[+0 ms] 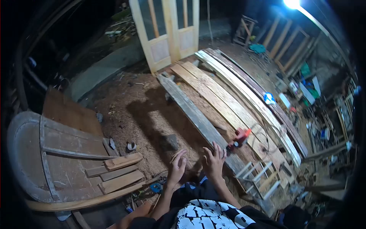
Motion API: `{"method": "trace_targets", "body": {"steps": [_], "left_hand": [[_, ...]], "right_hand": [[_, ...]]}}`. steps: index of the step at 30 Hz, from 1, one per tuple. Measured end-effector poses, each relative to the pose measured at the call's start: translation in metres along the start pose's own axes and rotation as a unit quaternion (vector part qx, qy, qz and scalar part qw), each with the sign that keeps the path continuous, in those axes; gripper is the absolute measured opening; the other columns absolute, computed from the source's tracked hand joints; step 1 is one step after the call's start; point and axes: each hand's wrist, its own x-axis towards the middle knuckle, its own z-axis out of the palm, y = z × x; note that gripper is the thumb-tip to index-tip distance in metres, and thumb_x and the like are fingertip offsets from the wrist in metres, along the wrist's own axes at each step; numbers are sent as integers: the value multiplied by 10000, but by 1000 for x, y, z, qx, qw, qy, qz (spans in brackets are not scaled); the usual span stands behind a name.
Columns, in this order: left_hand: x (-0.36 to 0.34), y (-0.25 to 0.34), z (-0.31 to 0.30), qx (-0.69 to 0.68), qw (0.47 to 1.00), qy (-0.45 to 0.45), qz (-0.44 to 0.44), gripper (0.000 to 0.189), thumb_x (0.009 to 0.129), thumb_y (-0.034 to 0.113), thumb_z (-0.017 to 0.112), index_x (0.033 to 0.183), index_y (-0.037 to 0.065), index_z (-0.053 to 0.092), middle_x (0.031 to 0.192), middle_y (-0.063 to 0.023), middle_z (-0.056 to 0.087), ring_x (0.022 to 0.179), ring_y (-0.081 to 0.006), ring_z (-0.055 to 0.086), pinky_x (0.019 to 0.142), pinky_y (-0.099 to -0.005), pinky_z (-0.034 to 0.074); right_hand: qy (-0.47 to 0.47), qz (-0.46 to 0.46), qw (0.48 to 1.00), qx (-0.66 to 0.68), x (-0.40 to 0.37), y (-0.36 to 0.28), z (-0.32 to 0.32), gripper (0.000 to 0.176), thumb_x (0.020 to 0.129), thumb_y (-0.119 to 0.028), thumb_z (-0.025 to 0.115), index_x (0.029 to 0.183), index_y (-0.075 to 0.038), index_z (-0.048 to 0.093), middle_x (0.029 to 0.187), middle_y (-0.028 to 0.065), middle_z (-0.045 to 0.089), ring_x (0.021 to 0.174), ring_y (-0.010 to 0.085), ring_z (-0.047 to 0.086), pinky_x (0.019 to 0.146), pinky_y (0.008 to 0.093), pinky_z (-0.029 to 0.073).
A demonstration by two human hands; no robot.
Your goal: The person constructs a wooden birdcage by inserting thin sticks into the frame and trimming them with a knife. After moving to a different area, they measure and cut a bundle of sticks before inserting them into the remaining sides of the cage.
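In the head view my left hand (177, 166) is raised in front of my body, fingers loosely bent and nothing in them. Beside it, my right hand (214, 162) is also open and empty, its fingers spread near a weathered grey plank (196, 118). Just right of that hand, a red power tool (240, 138), which looks like an electric planer, sits at the planks. Two pale boards (221, 101) lie lengthwise beyond the grey plank. A small white slatted wooden frame (261, 177) stands at their near end.
Cut wood pieces (122, 181) lie on a rounded wooden panel (68, 164) at the left. A panelled door (162, 49) stands upright behind the planks. Wood shavings (146, 118) cover the ground. Long timbers (251, 101) and clutter line the right. A lamp (292, 3) shines overhead.
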Motion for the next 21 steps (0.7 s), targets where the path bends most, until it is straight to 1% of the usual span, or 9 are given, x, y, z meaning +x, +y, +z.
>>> {"method": "trace_targets", "body": {"steps": [3, 5, 6, 7, 10, 15, 16, 20, 21], "left_hand": [[26, -47, -52, -14, 994, 94, -46, 353, 1032, 130, 576, 1357, -3, 614, 1401, -165, 626, 1323, -288, 579, 1123, -384, 435], [46, -93, -79, -44, 987, 135, -77, 375, 1052, 172, 564, 1388, 9, 596, 1408, -162, 623, 1319, -272, 581, 1120, -381, 438], [58, -102, -97, -40, 983, 146, -107, 386, 1063, 180, 558, 1409, 11, 580, 1413, -156, 617, 1323, -256, 577, 1120, -381, 440], [72, -112, -114, -62, 976, 160, -137, 391, 1057, 165, 569, 1416, 10, 572, 1418, -151, 613, 1323, -256, 576, 1120, -381, 440], [116, -158, -164, -63, 961, 216, -162, 387, 1058, 154, 570, 1415, 6, 569, 1415, -151, 614, 1316, -251, 580, 1116, -380, 445], [199, -222, -249, -63, 935, 312, -160, 388, 1059, 159, 586, 1413, 1, 564, 1404, -138, 622, 1277, -226, 603, 1081, -351, 465], [218, -233, -266, -38, 934, 330, -130, 379, 1052, 148, 603, 1412, 35, 579, 1359, -128, 637, 1198, -196, 628, 1016, -327, 488], [291, -283, -330, 1, 921, 352, -169, 356, 1051, 153, 601, 1398, 80, 603, 1250, -80, 667, 1016, -138, 626, 907, -308, 498], [313, -291, -352, 59, 924, 320, -200, 368, 1040, 143, 601, 1396, 46, 595, 1289, -85, 667, 1115, -155, 630, 973, -309, 488]], "right_hand": [[-13, -39, 999, 8, 53, -29, 45, 487, 818, -148, 750, 1296, -147, 658, 1560, 186, 427, 1452, 371, 377, 1210, 564, 223], [-82, -40, 992, 84, 91, -41, 88, 469, 821, -144, 749, 1283, -138, 670, 1545, 182, 438, 1422, 382, 402, 1191, 532, 274], [-65, -73, 991, 95, 113, -53, 107, 426, 843, -133, 726, 1267, -128, 678, 1468, 174, 525, 1358, 377, 478, 1142, 492, 359], [-74, -88, 988, 100, 136, -64, 131, 426, 843, -133, 726, 1267, -128, 678, 1468, 174, 525, 1358, 377, 478, 1142, 492, 359], [-163, -115, 958, 207, 203, -102, 206, 329, 866, -67, 692, 1193, -102, 698, 1283, 154, 671, 1202, 375, 620, 1016, 456, 510], [-240, -193, 925, 223, 326, -189, 298, 326, 895, -123, 672, 1220, -105, 689, 1298, 168, 653, 1168, 408, 608, 1003, 481, 509], [-257, -195, 919, 228, 350, -209, 314, 324, 898, -132, 670, 1221, -107, 686, 1298, 169, 650, 1159, 410, 606, 1002, 487, 506], [-301, -243, 897, 214, 451, -298, 355, 329, 909, -148, 660, 1236, -115, 665, 1378, 162, 600, 1204, 406, 568, 1027, 493, 480], [-308, -245, 894, 215, 470, -310, 384, 329, 909, -148, 660, 1236, -115, 665, 1378, 162, 600, 1204, 406, 568, 1027, 493, 480]]}}
